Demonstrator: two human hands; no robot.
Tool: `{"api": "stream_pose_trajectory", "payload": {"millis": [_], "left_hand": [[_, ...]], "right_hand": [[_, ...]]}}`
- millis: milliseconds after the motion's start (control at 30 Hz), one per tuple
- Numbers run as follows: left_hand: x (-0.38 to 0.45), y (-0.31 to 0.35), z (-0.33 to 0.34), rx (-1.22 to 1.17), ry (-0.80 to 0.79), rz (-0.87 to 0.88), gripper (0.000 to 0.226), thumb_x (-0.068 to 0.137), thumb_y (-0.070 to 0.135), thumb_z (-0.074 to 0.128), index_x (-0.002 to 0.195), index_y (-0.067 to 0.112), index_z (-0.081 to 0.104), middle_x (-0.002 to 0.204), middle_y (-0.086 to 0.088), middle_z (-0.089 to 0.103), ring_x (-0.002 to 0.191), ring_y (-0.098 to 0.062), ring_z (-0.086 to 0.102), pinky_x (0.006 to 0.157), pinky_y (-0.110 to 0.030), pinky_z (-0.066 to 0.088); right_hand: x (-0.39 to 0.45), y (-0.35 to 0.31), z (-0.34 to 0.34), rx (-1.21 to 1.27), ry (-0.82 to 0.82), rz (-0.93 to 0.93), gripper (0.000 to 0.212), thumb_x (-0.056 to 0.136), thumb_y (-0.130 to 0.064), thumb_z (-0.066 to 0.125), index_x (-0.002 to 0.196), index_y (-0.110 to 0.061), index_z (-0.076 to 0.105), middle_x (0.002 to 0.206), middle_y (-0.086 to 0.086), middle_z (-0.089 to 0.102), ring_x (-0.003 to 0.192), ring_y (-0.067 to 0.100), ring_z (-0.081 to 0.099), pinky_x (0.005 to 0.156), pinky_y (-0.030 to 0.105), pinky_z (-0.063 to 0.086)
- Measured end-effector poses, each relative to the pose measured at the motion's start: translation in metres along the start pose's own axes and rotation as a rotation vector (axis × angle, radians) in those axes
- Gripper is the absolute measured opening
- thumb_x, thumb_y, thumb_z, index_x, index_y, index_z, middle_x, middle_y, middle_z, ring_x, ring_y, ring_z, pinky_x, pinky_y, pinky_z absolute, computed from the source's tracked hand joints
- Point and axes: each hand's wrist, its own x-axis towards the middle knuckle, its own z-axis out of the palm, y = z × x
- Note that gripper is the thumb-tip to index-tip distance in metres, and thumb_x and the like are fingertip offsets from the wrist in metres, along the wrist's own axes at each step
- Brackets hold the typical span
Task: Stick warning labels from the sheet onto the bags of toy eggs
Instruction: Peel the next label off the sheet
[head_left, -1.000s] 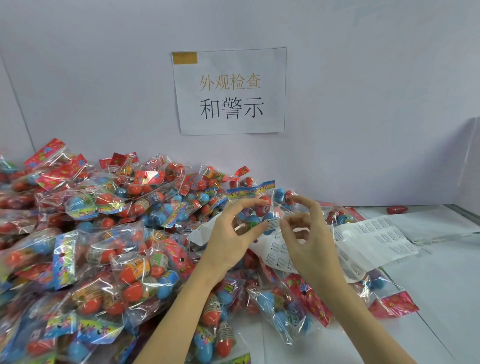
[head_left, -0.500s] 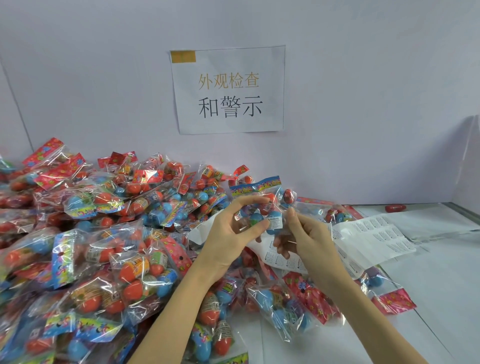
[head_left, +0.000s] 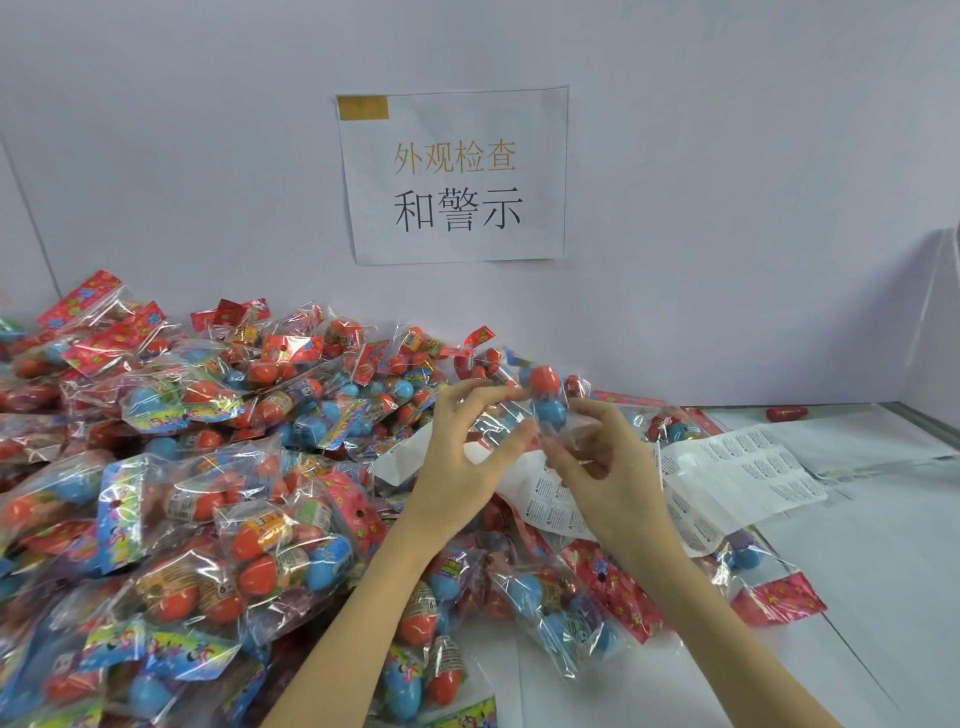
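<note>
Nearest the camera, two bare forearms rise from the bottom edge toward the middle of the view. Under and around them, from 6 through 9 o'clock, lies a heap of bagged toy eggs (head_left: 218, 499), clear bags with red and blue eggs and bright header cards, spilling across the white table (head_left: 883, 597).

The left hand (head_left: 462, 457) and right hand (head_left: 613, 478) meet just above centre, both lifted off the pile. Between them hangs the held bag (head_left: 545, 405), a red egg above a blue one showing through the film. The left thumb and forefinger are curled and pinch the film at the bag's 9 o'clock side; the other fingers arch loosely above it. The right hand's fingertips close narrowly on the film at the bag's 4 o'clock side, below the blue egg. The bag is blurred, and no label can be made out on it.

Beneath the hands, running toward 3 o'clock, the label sheet (head_left: 737, 467) lies partly on the bags, partly on the table.

Farther off at 3 o'clock a loose red egg (head_left: 787, 413) lies by the wall. At 12 o'clock a paper sign (head_left: 452, 176) hangs on the wall.
</note>
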Motion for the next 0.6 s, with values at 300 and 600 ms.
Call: {"api": "stream_pose_trajectory", "payload": {"millis": [300, 600], "left_hand": [[0.002, -0.003, 0.0, -0.387, 0.045, -0.258, 0.017, 0.101, 0.029, 0.069, 0.117, 0.03, 0.064, 0.105, 0.004, 0.079, 0.092, -0.026, 0.079, 0.076, -0.025, 0.061], [0.0, -0.004, -0.001, -0.272, -0.143, -0.286, 0.064, 0.069, 0.071, 0.085, 0.118, 0.031, 0.073, 0.093, -0.023, 0.074, 0.08, -0.039, 0.074, 0.075, -0.043, 0.063]], "right_hand": [[-0.001, -0.002, 0.002, -0.027, 0.053, -0.109, 0.015, 0.102, -0.018, 0.067, 0.109, -0.031, 0.068, 0.084, -0.015, 0.071, 0.078, 0.01, 0.07, 0.071, 0.026, 0.056], [0.005, -0.012, -0.011, 0.421, -0.085, 0.217, 0.03, 0.091, -0.049, 0.071, 0.111, -0.027, 0.077, 0.108, 0.005, 0.08, 0.104, 0.026, 0.075, 0.094, 0.042, 0.057]]}}
